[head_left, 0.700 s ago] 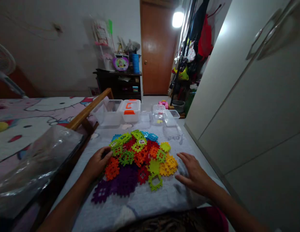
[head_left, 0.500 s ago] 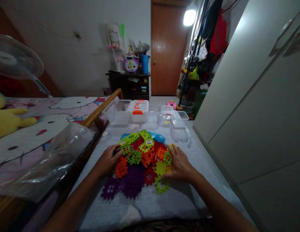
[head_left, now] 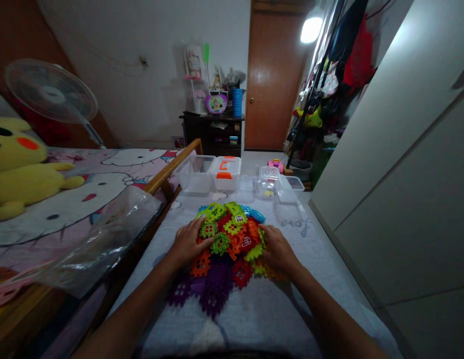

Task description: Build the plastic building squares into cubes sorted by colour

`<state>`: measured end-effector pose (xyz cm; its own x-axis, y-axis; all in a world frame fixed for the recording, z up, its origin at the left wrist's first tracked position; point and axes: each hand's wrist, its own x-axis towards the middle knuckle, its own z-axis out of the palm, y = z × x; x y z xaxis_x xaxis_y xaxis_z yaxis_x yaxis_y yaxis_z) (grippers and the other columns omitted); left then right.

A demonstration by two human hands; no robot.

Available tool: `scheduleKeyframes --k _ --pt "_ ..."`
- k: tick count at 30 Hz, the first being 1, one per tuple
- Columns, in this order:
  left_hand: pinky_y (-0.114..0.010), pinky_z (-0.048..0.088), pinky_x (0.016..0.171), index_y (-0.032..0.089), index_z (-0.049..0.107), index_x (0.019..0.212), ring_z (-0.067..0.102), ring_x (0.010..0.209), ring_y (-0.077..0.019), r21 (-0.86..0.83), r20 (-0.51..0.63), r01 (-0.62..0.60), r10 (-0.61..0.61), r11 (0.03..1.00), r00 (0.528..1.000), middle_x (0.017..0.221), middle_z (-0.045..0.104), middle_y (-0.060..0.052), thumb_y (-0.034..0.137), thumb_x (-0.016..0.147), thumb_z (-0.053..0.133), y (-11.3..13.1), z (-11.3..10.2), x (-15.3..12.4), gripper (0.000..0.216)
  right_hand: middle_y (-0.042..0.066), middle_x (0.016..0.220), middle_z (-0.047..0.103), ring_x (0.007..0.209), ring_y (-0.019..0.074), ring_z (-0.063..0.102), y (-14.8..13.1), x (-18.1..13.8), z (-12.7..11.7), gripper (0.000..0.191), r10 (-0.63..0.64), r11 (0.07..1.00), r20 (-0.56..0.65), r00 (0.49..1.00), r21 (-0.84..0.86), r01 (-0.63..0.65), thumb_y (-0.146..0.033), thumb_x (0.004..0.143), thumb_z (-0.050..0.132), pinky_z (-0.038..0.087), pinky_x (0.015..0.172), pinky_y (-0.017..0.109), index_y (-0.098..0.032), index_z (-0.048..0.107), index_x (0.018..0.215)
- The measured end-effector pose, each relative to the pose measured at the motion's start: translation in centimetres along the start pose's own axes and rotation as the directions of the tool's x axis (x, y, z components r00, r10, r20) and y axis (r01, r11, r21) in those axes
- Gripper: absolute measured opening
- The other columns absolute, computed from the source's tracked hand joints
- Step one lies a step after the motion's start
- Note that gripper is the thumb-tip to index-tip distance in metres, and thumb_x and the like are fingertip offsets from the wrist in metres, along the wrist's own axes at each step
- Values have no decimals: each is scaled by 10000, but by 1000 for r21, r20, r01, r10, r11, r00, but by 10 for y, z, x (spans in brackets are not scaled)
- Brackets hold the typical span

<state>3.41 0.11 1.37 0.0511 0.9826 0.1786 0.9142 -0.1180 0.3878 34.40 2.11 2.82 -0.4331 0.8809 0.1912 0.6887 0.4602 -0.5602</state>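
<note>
A heap of flat plastic interlocking tiles (head_left: 228, 239) in green, orange, red, purple, blue and yellow lies on a grey cloth (head_left: 262, 309). My left hand (head_left: 187, 243) presses flat against the heap's left side, fingers spread over orange and green tiles. On the heap's right side rests my right hand (head_left: 277, 249), its fingers curled over green and yellow tiles. Both hands squeeze the heap between them. Purple tiles (head_left: 213, 291) stick out at the near edge.
Several clear plastic boxes (head_left: 196, 174), one with an orange-latched lid (head_left: 227, 172), stand beyond the heap. A bed with a clear plastic bag (head_left: 101, 239) and a yellow plush toy (head_left: 18, 169) is at the left. A white cupboard (head_left: 396, 174) is at the right.
My right hand moved left from the bare cloth onto the heap's right side. Both hands pushed inward and the tiles bunched closer. The camera turned, showing more of the bed.
</note>
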Motion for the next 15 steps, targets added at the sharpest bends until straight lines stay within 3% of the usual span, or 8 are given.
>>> scheduleKeyframes --k 3,6,10,13,15 --pt "-624 228 1106 169 488 1355 458 1303 -350 124 -98 17 -5 992 995 1401 524 -173 485 885 520 10 -2 1 567 119 1176 631 1115 250 566 -2 9 -7 502 32 999 4 999 -22 -32 -66 694 551 450 956 368 -165 608 1182" --pt "-601 224 1121 187 509 1350 396 1346 -350 132 -136 -70 88 989 987 1418 501 -165 498 892 517 27 -7 -15 553 87 1090 674 1026 229 615 -5 18 -10 449 55 998 -7 998 -22 -55 -58 703 531 459 902 329 -189 638 1119" --pt "-631 239 1116 310 371 1470 210 1432 -410 64 20 -303 303 951 953 1559 315 -102 649 753 638 51 -11 -59 837 68 975 708 906 218 646 -12 35 -9 296 91 996 -66 994 4 -91 -153 796 532 467 827 319 -197 650 1064" --pt "-675 232 1107 336 279 1512 114 1449 -450 79 78 -343 337 936 938 1608 193 -92 622 629 761 62 -4 -87 1046 73 966 704 869 201 642 -21 51 -6 295 44 996 -99 994 76 -37 -153 802 538 473 800 306 -181 631 1081" --pt "-666 259 1102 333 258 1520 122 1451 -443 103 74 -337 331 936 941 1614 178 -94 523 654 778 63 4 -95 1028 73 971 698 876 193 633 -26 61 -4 274 -6 995 -118 993 101 18 -137 796 538 473 813 308 -179 632 1050"
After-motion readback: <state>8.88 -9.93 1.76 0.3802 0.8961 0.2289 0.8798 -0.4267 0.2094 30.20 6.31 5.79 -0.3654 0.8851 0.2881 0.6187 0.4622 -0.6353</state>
